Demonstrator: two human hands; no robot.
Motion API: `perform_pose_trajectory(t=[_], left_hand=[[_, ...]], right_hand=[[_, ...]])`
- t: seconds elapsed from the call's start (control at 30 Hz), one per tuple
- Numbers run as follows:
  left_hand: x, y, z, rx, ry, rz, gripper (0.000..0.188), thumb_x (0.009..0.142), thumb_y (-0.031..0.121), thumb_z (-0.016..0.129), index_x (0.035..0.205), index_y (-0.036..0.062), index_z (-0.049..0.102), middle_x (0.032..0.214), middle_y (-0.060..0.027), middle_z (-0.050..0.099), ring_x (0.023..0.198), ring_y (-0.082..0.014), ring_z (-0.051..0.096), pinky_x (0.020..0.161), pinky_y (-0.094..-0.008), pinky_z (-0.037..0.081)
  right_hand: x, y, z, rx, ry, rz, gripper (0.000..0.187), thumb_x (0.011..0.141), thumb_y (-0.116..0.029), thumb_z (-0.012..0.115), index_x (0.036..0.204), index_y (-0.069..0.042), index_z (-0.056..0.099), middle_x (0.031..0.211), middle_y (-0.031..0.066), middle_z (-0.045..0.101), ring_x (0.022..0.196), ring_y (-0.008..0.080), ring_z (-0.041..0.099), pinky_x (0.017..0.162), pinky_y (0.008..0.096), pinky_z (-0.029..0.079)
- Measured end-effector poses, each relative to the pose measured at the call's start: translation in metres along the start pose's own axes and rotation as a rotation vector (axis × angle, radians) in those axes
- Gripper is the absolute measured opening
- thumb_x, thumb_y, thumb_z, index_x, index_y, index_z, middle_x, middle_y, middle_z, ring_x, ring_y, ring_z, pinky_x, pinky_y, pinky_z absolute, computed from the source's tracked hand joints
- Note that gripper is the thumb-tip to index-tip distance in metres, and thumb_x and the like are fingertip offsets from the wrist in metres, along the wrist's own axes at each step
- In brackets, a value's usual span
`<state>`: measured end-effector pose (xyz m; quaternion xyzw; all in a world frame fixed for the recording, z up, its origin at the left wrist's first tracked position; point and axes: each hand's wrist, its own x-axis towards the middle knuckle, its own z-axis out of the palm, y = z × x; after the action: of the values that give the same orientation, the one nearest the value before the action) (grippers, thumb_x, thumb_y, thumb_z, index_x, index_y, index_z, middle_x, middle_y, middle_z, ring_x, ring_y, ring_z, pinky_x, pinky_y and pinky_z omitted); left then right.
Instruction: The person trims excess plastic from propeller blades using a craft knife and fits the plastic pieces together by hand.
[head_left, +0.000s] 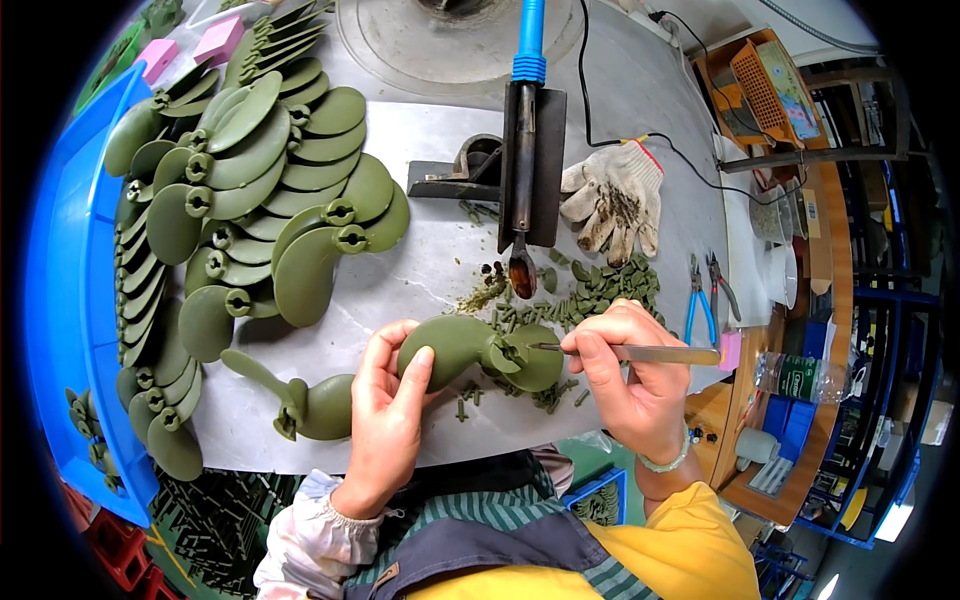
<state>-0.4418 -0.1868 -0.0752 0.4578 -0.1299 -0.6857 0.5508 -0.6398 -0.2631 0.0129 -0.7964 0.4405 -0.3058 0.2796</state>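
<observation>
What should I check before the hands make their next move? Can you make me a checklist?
1. Left hand holding the green propeller by a blade: ok.
2. Right hand gripping the slim metal tool: ok.
3. Tool's tip pointing toward the propeller's hub: ok. Whether it touches: cannot tell.
4. Blue-handled iron apart from both hands, in its dark holder: ok.
5. Iron cool: cannot tell.
6. Glove worn: not ok; it lies beside the iron, and both hands are bare.
</observation>
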Motion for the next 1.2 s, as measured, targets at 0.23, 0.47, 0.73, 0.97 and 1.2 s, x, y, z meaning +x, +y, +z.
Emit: perform_pose_trajectory(t=[0.23, 0.47, 0.73, 0.97, 1.2], left_hand=[[0.000, -0.002, -0.001, 0.001, 0.001, 0.008, 0.026, 0.104, 0.008, 0.053, 0.129, 0.0006, 0.048, 0.121, -0.0070, 0.060, 0.108, -0.0123, 0.060, 0.093, -0.0304, 0.055], [0.000, -0.002, -0.001, -0.006, 0.002, 0.014, 0.027, 0.104, 0.007, 0.053, 0.129, 0.0004, 0.048, 0.121, -0.0067, 0.060, 0.108, -0.0117, 0.060, 0.094, -0.0287, 0.054], [-0.004, 0.002, -0.002, -0.009, -0.022, 0.049, 0.026, 0.103, 0.005, 0.053, 0.129, 0.0003, 0.048, 0.119, -0.0059, 0.060, 0.108, -0.0111, 0.059, 0.094, -0.0276, 0.052], [-0.015, 0.002, -0.011, 0.126, -0.074, 0.113, 0.029, 0.101, 0.000, 0.054, 0.129, 0.0001, 0.048, 0.117, -0.0049, 0.058, 0.107, -0.0102, 0.058, 0.093, -0.0252, 0.049], [-0.030, 0.004, -0.008, 0.084, -0.082, 0.181, 0.027, 0.100, -0.003, 0.054, 0.127, -0.0006, 0.049, 0.117, -0.0058, 0.058, 0.105, -0.0106, 0.057, 0.092, -0.0248, 0.047]], right_hand=[[0.001, 0.000, 0.000, -0.030, -0.010, -0.029, 0.007, 0.088, -0.002, 0.073, 0.090, -0.004, 0.067, 0.068, 0.0043, 0.063, 0.058, 0.0202, 0.055, 0.060, 0.0321, 0.042], [0.001, 0.000, 0.001, -0.051, -0.027, -0.059, 0.008, 0.086, -0.002, 0.074, 0.091, -0.003, 0.067, 0.068, 0.0048, 0.063, 0.059, 0.0205, 0.055, 0.060, 0.0321, 0.042], [0.008, -0.025, -0.019, -0.090, -0.185, -0.051, 0.015, 0.082, -0.003, 0.077, 0.094, -0.004, 0.069, 0.077, 0.0060, 0.066, 0.062, 0.0229, 0.058, 0.061, 0.0339, 0.044], [-0.005, -0.024, -0.022, 0.019, -0.105, -0.072, 0.008, 0.080, 0.004, 0.077, 0.087, 0.001, 0.072, 0.076, 0.0075, 0.072, 0.061, 0.0158, 0.067, 0.054, 0.0248, 0.049], [-0.029, -0.041, -0.012, 0.461, 0.127, 0.487, 0.009, 0.096, -0.003, 0.066, 0.090, 0.004, 0.068, 0.074, 0.0058, 0.068, 0.059, 0.0102, 0.066, 0.049, 0.0224, 0.049]])
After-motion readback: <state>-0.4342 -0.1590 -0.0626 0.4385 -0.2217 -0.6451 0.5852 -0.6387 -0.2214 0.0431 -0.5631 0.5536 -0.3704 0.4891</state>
